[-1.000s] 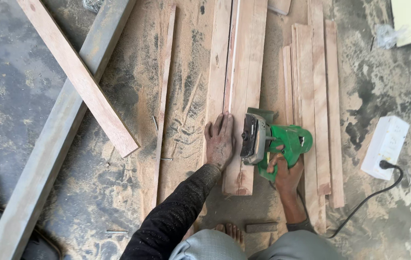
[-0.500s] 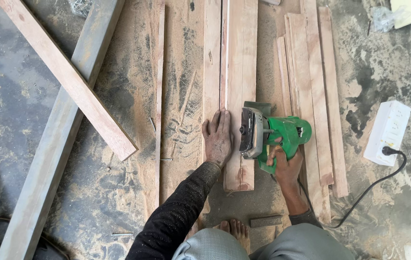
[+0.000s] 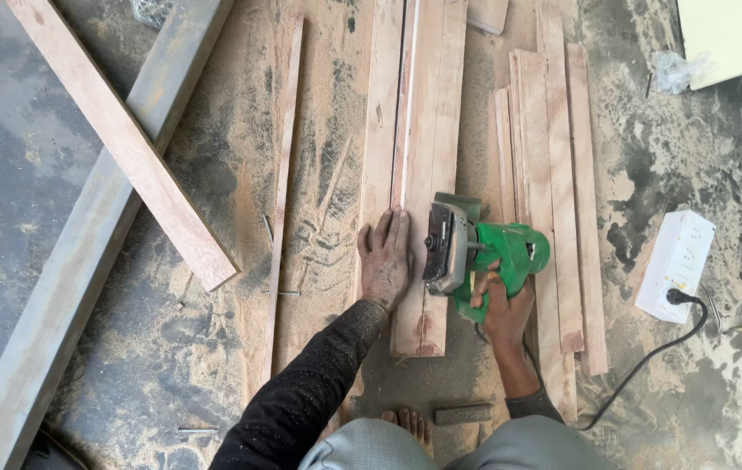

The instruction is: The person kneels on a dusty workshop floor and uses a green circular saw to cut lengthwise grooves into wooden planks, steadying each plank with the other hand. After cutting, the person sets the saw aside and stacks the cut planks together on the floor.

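Observation:
My left hand (image 3: 386,257) lies flat, fingers together, on a long reddish plank (image 3: 430,130) that runs away from me over the sawdust-covered floor. My right hand (image 3: 505,306) is wrapped around the handle of a green circular saw (image 3: 480,252), which sits on the same plank just right of my left hand. The saw's metal guard faces my left hand. A narrow strip (image 3: 378,139) lies against the plank's left side. My bare foot (image 3: 407,424) shows below the plank's near end.
A stack of thin boards (image 3: 554,174) lies right of the saw. A white power strip (image 3: 675,265) with a black cord is at the right. A loose slat (image 3: 282,191), a short plank (image 3: 119,139) and a long grey beam (image 3: 75,261) lie to the left.
The saw and my right hand have crept slightly forward along the plank. My left hand stays pressed on the plank. The view has shifted a little.

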